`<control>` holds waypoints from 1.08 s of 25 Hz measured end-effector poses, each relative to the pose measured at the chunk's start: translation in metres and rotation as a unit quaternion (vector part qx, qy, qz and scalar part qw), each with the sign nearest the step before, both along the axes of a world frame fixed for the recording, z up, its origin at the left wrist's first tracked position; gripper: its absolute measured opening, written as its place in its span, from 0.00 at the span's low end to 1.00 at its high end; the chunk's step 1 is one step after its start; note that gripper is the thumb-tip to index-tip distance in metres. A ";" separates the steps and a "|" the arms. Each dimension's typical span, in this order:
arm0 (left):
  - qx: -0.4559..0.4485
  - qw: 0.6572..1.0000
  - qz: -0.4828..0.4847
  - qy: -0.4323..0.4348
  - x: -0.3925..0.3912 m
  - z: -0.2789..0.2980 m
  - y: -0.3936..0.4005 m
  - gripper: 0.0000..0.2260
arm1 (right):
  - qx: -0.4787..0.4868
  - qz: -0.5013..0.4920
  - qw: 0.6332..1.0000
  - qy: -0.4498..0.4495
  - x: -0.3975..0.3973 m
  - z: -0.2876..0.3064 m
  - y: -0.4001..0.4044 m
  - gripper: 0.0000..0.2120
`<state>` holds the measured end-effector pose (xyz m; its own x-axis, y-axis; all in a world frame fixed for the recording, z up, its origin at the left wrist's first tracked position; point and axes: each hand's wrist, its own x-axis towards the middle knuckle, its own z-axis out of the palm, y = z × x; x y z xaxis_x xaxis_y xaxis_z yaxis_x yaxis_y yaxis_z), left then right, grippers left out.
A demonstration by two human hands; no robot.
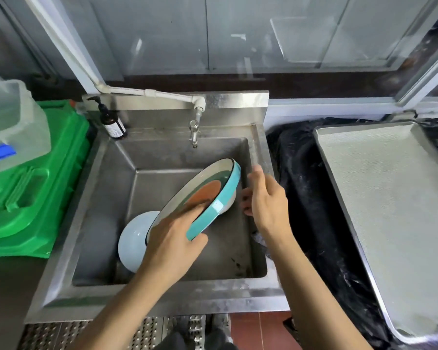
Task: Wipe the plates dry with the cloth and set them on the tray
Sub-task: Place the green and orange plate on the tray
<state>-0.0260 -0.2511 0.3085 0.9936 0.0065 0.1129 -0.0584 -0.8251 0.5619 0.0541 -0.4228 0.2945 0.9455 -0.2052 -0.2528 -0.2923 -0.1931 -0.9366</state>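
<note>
Gripping the teal plate (pixel 214 195) tilted above the sink (pixel 162 294), the left hand (pixel 172 238) clasps its rim. The right hand (pixel 266 198) hovers just beside the plate, fingers (pixel 248 195) relaxed, holding nothing.

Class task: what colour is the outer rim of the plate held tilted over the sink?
Turquoise, seen best in the head view: the plate shows its outer rim edge-on.

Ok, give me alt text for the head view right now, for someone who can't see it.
A person's left hand holds a tilted teal-rimmed plate over a steel sink, with the open right hand close beside its far edge. A pale bowl lies in the sink, and a bare metal tray sits to the right.
</note>
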 end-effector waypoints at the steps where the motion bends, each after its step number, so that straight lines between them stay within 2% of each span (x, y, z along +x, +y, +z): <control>1: 0.038 0.999 -0.033 -0.012 -0.002 0.000 0.002 0.30 | -0.018 0.017 0.999 0.019 0.006 0.010 0.003 0.26; 2: 0.075 0.995 -0.066 -0.022 -0.004 -0.001 0.004 0.34 | -0.056 0.040 0.997 0.045 0.011 0.015 0.006 0.25; 5: 0.160 0.978 -0.127 -0.030 -0.012 0.001 0.010 0.41 | -0.146 0.096 0.978 0.117 0.014 0.015 0.011 0.11; 10: 0.196 0.963 -0.184 -0.009 -0.013 -0.003 0.025 0.35 | -0.215 0.076 0.967 0.116 0.004 -0.008 0.022 0.13; 12: 0.146 0.967 -0.206 0.020 -0.009 -0.005 0.037 0.28 | -0.205 0.060 0.972 0.097 0.001 -0.015 0.027 0.13; 14: 0.082 0.982 -0.169 0.019 -0.002 -0.005 0.055 0.26 | -0.193 0.037 0.978 0.076 -0.004 -0.021 0.029 0.12; 16: 0.039 0.998 -0.055 -0.008 0.015 -0.009 0.081 0.25 | -0.176 0.016 0.983 0.054 -0.010 -0.024 0.029 0.12; 17: 0.024 0.999 0.020 0.007 0.026 -0.013 0.093 0.25 | -0.167 0.008 0.985 0.044 -0.012 -0.025 0.028 0.12; 19: -0.017 0.984 0.142 0.104 0.047 -0.018 0.114 0.26 | -0.153 -0.007 0.988 0.026 -0.015 -0.022 0.027 0.13; 20: -0.051 0.973 0.163 0.158 0.056 -0.022 0.121 0.25 | -0.150 -0.017 0.988 0.023 -0.017 -0.020 0.027 0.15; 22: -0.150 0.953 0.159 0.211 0.067 -0.022 0.122 0.18 | -0.143 -0.033 0.989 0.022 -0.018 -0.016 0.025 0.17; 24: -0.246 0.935 0.164 0.198 0.071 -0.017 0.114 0.13 | -0.155 -0.047 0.987 0.022 -0.019 -0.015 0.017 0.15; 27: -0.307 0.925 0.140 0.175 0.080 -0.011 0.094 0.05 | -0.149 -0.079 0.986 0.014 -0.020 -0.012 -0.008 0.08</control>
